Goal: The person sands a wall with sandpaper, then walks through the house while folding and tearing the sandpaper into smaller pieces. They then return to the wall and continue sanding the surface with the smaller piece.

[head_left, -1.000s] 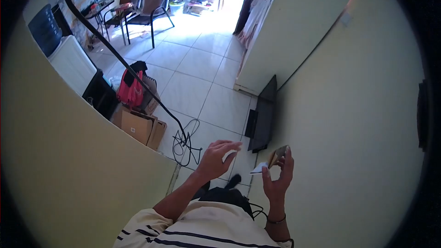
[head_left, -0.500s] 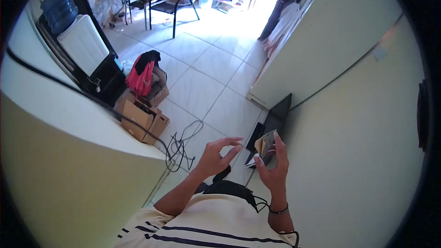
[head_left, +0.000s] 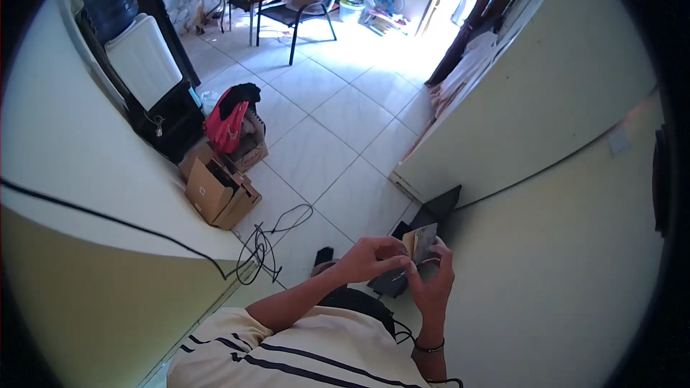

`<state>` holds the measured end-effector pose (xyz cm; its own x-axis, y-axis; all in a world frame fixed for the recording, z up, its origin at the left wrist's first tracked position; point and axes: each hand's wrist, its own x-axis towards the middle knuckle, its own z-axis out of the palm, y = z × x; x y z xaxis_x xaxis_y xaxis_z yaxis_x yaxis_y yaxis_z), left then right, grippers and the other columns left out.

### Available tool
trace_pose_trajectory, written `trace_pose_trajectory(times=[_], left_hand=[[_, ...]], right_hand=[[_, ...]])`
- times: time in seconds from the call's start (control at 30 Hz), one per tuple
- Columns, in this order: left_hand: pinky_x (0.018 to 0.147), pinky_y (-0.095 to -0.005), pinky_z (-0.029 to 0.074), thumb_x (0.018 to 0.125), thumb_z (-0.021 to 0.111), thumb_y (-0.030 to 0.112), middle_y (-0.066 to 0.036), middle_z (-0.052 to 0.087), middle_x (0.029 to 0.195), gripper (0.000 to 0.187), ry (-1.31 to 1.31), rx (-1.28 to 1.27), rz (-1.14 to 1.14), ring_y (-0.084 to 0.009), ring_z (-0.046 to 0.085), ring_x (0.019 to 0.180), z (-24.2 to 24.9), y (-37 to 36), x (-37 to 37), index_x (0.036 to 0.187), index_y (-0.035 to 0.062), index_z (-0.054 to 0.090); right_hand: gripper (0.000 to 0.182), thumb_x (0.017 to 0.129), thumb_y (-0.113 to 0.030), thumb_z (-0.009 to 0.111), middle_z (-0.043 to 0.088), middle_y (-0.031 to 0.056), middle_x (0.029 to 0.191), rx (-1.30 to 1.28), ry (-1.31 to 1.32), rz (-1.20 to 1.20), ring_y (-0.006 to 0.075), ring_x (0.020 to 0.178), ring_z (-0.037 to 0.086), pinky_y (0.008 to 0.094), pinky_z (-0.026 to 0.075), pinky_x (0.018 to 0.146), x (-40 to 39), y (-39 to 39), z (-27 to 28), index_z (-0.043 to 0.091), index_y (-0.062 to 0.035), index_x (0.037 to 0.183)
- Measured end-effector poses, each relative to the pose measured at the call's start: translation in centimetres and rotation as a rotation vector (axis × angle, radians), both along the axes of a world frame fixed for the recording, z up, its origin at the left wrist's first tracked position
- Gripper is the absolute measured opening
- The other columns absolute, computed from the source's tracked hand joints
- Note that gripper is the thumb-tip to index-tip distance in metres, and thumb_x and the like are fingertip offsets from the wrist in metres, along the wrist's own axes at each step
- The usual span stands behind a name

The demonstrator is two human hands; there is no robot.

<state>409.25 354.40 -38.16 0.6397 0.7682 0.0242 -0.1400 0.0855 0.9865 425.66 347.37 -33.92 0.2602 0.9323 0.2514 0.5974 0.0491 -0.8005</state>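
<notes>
A small flat packet [head_left: 425, 242], clear or greyish on one side and tan on the other, is held upright in front of my body. My right hand [head_left: 433, 280] grips it from the right, thumb at the lower edge and fingers behind. From the left, my left hand [head_left: 372, 259] reaches it with bent fingers, and its thumb and fingertips close at the packet's lower left edge. What exactly lies inside the packet is too small to make out.
A dark flat panel [head_left: 440, 205] leans by the right wall behind my hands. Looped black cable [head_left: 260, 253] lies on the tiles at left, near open cardboard boxes [head_left: 215, 194] and a pink bag [head_left: 226, 129]. Chairs [head_left: 305, 11] stand farther back.
My left hand has moved right and closed in on the packet, which my right hand still holds a little lower. The camera view has shifted, and the room appears moved rightward.
</notes>
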Motion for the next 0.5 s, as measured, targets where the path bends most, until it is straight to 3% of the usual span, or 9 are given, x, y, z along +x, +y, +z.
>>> trace_pose_trajectory(times=[0.23,0.37,0.5], left_hand=[[0.072,-0.0241,0.051,0.087,0.071,0.023,-0.007,0.07,0.085,0.03,-0.035,-0.049,0.103,-0.0076,0.063,0.077,-1.6,7.8,2.3,0.101,-0.0019,0.064],[0.066,-0.0252,0.049,0.085,0.073,0.022,-0.007,0.069,0.078,0.027,0.007,-0.049,0.188,-0.007,0.062,0.071,-2.2,14.2,2.0,0.092,-0.0024,0.064],[0.068,-0.026,0.05,0.085,0.073,0.022,-0.007,0.07,0.079,0.028,0.075,-0.029,0.347,-0.0083,0.063,0.073,-1.2,21.3,0.0,0.094,-0.0029,0.064]], right_hand=[[0.046,0.072,-0.013,0.078,0.056,0.0197,0.12,-0.015,-0.056,0.11,0.0325,0.1,0.06,0.0372,0.049,0.078,1.7,7.6,-0.4,0.049,-0.0033,0.107],[0.046,0.071,-0.012,0.078,0.055,0.0204,0.118,-0.033,-0.137,0.186,0.0344,0.101,0.059,0.0386,0.049,0.079,2.0,15.5,-0.9,0.05,-0.0027,0.106],[0.046,0.071,-0.014,0.078,0.055,0.0211,0.115,-0.038,-0.204,0.343,0.039,0.102,0.058,0.0432,0.049,0.082,1.1,25.2,-0.9,0.05,-0.0013,0.106]])
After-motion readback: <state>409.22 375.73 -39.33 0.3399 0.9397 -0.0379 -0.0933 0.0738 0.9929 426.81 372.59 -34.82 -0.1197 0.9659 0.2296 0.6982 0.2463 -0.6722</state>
